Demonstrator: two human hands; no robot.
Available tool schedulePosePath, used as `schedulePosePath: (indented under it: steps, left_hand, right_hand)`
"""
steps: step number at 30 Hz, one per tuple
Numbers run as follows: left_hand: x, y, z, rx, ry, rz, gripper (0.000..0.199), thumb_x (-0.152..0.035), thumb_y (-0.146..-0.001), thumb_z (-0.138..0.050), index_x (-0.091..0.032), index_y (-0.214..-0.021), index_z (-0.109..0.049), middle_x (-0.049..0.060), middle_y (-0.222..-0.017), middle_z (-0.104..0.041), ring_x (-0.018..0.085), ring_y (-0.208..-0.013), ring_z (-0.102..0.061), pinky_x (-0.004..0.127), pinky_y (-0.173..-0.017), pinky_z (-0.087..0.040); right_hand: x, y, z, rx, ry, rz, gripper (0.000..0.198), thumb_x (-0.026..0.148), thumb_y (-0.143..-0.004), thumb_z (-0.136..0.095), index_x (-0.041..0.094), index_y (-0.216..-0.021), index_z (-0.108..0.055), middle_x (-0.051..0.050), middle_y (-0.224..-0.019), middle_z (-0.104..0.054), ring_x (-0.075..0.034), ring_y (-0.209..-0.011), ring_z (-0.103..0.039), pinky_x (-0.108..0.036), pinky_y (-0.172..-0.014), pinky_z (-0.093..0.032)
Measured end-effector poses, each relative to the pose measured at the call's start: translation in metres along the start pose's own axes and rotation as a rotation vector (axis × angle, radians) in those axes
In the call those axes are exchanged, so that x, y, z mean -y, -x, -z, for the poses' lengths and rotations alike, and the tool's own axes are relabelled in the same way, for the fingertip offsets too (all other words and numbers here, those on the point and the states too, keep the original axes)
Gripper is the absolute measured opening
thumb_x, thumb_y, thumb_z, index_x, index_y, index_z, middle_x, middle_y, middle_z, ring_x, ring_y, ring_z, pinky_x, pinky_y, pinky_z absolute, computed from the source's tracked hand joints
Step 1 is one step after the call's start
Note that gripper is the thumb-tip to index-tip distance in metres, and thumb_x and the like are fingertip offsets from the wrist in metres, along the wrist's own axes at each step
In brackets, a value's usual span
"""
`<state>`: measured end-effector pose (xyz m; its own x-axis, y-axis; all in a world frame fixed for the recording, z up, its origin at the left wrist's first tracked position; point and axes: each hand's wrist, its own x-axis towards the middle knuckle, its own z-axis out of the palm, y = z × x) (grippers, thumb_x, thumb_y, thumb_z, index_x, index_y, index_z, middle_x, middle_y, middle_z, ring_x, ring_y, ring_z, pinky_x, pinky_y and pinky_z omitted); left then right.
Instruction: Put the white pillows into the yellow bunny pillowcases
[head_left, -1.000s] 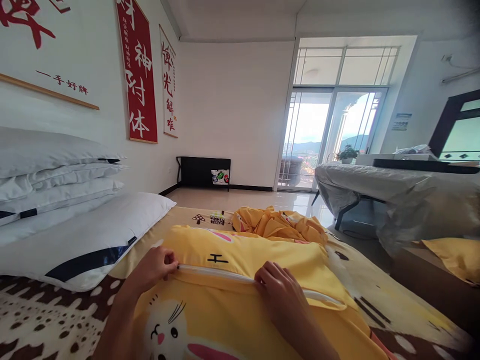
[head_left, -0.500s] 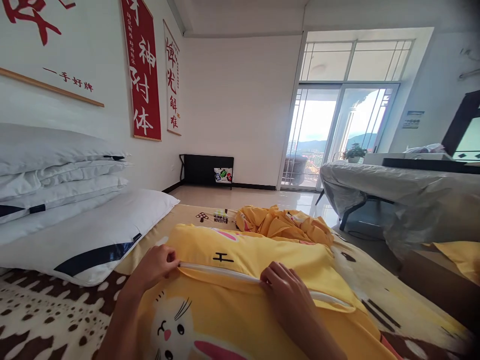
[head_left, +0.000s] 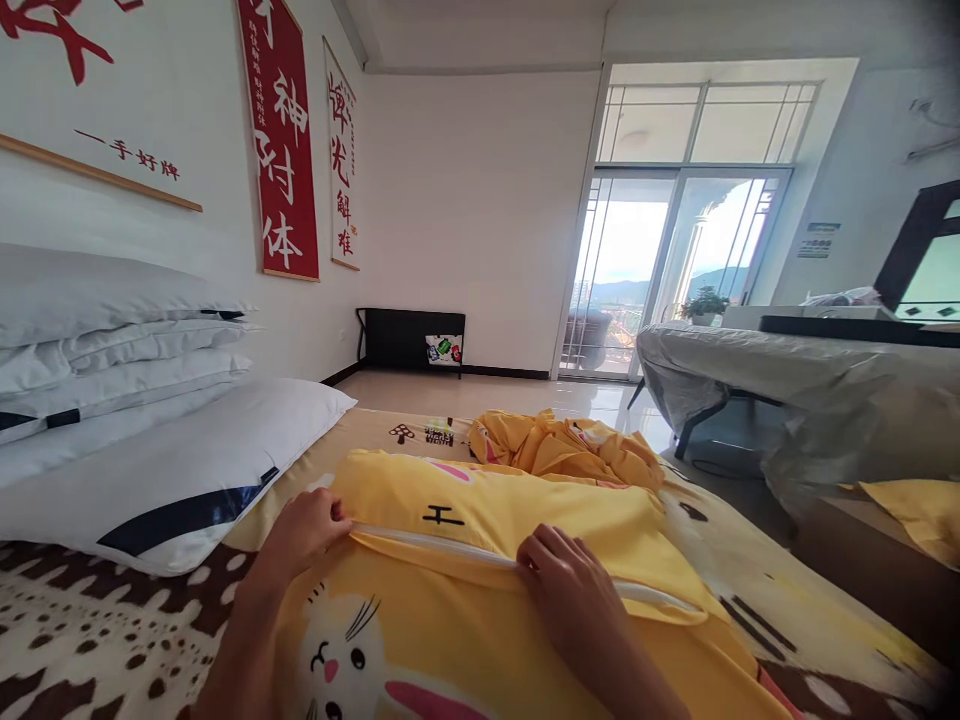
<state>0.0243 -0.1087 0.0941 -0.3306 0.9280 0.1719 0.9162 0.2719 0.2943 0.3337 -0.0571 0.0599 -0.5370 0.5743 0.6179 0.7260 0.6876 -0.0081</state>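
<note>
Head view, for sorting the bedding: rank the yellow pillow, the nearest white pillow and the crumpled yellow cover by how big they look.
1. Yellow pillow, though closest to the camera.
2. White pillow.
3. Crumpled yellow cover, farthest off, so unsure.

Left flank blocked: a flat white pillow with a dark blue stripe (head_left: 172, 480) lies just beside the yellow rabbit-print pillowcase (head_left: 480, 610), backed by a stack of white pillows (head_left: 105, 350) against the wall. Ahead, a crumpled heap of yellow fabric (head_left: 570, 450) sits close behind the pillowcase. Right flank open: bare patterned bedsheet (head_left: 757, 590) to the bed edge.
</note>
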Motion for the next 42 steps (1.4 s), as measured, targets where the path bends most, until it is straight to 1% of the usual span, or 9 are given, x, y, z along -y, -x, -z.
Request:
schedulePosePath:
  steps: [5,10,14,17,21,23,30,34,42]
  left_hand:
    - [-0.005,0.003,-0.002,-0.067,-0.038,0.093,0.018,-0.029,-0.070,-0.045,-0.021,-0.056,-0.038,0.003,-0.061,-0.058,0.017,-0.061,-0.052,0.028,-0.056,-0.025]
    - [0.002,-0.003,-0.009,-0.089,-0.024,0.159,0.022,-0.034,-0.071,-0.046,-0.021,-0.055,-0.039,0.004,-0.060,-0.059,0.019,-0.061,-0.055,0.028,-0.056,-0.026]
    - [0.009,-0.008,-0.012,-0.100,0.018,0.096,0.022,-0.035,-0.075,-0.042,-0.022,-0.058,-0.040,0.003,-0.061,-0.058,0.018,-0.063,-0.056,0.028,-0.057,-0.029]
    - [0.013,-0.009,-0.010,-0.026,0.124,-0.015,0.020,-0.035,-0.078,-0.039,-0.021,-0.064,-0.042,0.003,-0.067,-0.060,0.017,-0.066,-0.056,0.026,-0.061,-0.033]
    - [0.014,-0.007,-0.008,0.069,0.173,-0.092,0.032,-0.049,-0.079,-0.038,-0.020,-0.067,-0.047,0.002,-0.068,-0.061,0.018,-0.068,-0.055,0.027,-0.063,-0.034]
    - [0.013,-0.007,-0.010,0.087,0.137,-0.090,0.034,-0.051,-0.079,-0.040,-0.020,-0.065,-0.046,0.003,-0.069,-0.060,0.019,-0.069,-0.054,0.028,-0.063,-0.033]
    - [0.013,-0.010,-0.017,0.163,0.055,-0.015,0.020,-0.032,-0.076,-0.042,-0.020,-0.060,-0.041,0.002,-0.067,-0.056,0.018,-0.068,-0.052,0.026,-0.059,-0.029]
    - [0.013,-0.009,-0.021,0.140,0.072,0.005,0.019,-0.029,-0.074,-0.043,-0.019,-0.057,-0.042,0.001,-0.064,-0.056,0.017,-0.065,-0.051,0.026,-0.057,-0.026]
    - [0.011,-0.016,-0.033,0.000,0.094,0.043,0.021,-0.030,-0.072,-0.048,-0.019,-0.054,-0.048,0.002,-0.059,-0.057,0.017,-0.063,-0.052,0.026,-0.057,-0.027]
  right_hand:
    - [0.001,-0.001,0.004,0.022,-0.028,-0.012,0.019,0.009,-0.087,-0.049,0.021,-0.072,-0.055,-0.001,-0.076,-0.058,-0.017,-0.071,-0.054,-0.028,-0.066,-0.038]
    - [0.005,-0.001,0.006,0.054,-0.062,-0.039,0.018,0.010,-0.087,-0.048,0.020,-0.075,-0.057,-0.003,-0.083,-0.059,-0.018,-0.077,-0.055,-0.030,-0.070,-0.040]
    - [0.005,-0.002,0.004,0.081,-0.040,-0.063,0.020,0.008,-0.087,-0.045,0.019,-0.076,-0.058,-0.005,-0.085,-0.059,-0.019,-0.079,-0.055,-0.031,-0.071,-0.041]
    - [0.002,-0.003,0.004,0.104,-0.021,-0.089,0.021,0.008,-0.088,-0.044,0.018,-0.077,-0.059,-0.005,-0.086,-0.059,-0.019,-0.080,-0.056,-0.032,-0.072,-0.041]
    - [0.000,-0.004,0.002,0.116,-0.008,-0.092,0.022,0.008,-0.089,-0.042,0.018,-0.077,-0.059,-0.006,-0.087,-0.059,-0.019,-0.082,-0.056,-0.031,-0.073,-0.041]
    - [0.001,-0.004,0.001,0.112,0.000,-0.084,0.023,0.006,-0.088,-0.042,0.018,-0.077,-0.059,-0.006,-0.087,-0.059,-0.019,-0.081,-0.056,-0.031,-0.072,-0.041]
    - [0.004,-0.002,0.002,0.121,0.013,-0.075,0.020,0.008,-0.089,-0.044,0.018,-0.078,-0.059,-0.006,-0.088,-0.059,-0.019,-0.083,-0.056,-0.030,-0.073,-0.039]
    - [0.004,-0.002,0.003,0.122,0.028,-0.067,0.021,0.007,-0.088,-0.044,0.018,-0.078,-0.059,-0.006,-0.087,-0.060,-0.019,-0.081,-0.056,-0.030,-0.072,-0.039]
    - [0.004,-0.003,0.001,0.107,0.036,-0.057,0.022,0.006,-0.087,-0.045,0.018,-0.077,-0.060,-0.005,-0.086,-0.060,-0.018,-0.081,-0.056,-0.029,-0.072,-0.039]
